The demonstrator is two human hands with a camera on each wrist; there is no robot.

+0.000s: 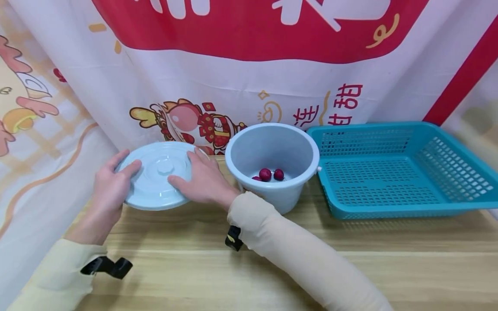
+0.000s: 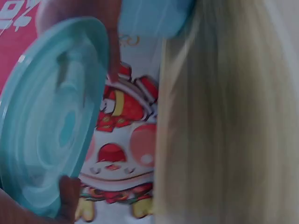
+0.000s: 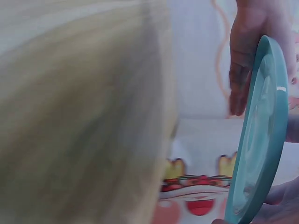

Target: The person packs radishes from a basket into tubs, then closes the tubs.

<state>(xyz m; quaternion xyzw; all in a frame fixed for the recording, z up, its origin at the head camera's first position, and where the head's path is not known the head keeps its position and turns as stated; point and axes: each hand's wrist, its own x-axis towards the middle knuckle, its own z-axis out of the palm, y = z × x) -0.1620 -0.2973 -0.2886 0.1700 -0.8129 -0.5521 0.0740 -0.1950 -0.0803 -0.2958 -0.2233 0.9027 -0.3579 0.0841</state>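
A round light blue plastic lid [image 1: 155, 192] with a raised ring and small centre knob is held between both hands, above the table on the left. My left hand [image 1: 110, 188] grips its left edge, with the thumb over the top. On the opposite edge my right hand [image 1: 204, 179] holds it, thumb lying across the upper face. The left wrist view has the lid [image 2: 46, 121] tilted, with a hand at either end. Right of the hands stands a light blue bucket [image 1: 282, 198], uncovered. Inside lie dark red round items [image 1: 265, 174], one partly hidden by the rim.
A teal perforated basket [image 1: 389, 211] sits right of the bucket, close beside it. The wooden table [image 1: 186, 276] meets a printed cloth [image 1: 233, 71] at the back. Another patterned cloth [image 1: 43, 181] hangs on the left.
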